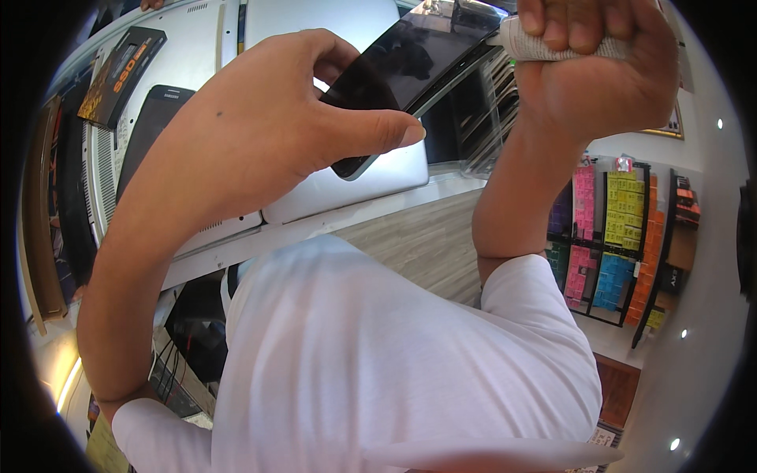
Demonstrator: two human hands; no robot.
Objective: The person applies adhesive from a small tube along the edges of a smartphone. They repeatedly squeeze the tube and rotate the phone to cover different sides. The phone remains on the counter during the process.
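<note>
Left hand [268, 130] grips dark phone [402, 63] by its edges; right hand [591, 94] wraps white tube [540, 46], nozzle [496, 39] near phone's edge, contact unclear. Black-orange box [126, 75] lies left.

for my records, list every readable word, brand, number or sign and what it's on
Dark box: large orange lettering, not copied.
Flat phone: small pale lettering, not copied.
Black box, right: white lettering, not copied.
White tube: print too small.
Yellow labels: too small to read.

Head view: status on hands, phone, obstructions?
Left hand holding black phone. Right hand closed round white tube, tip at phone's edge, contact unclear. No obstruction seen between; second phone lies partly behind left forearm.
</note>
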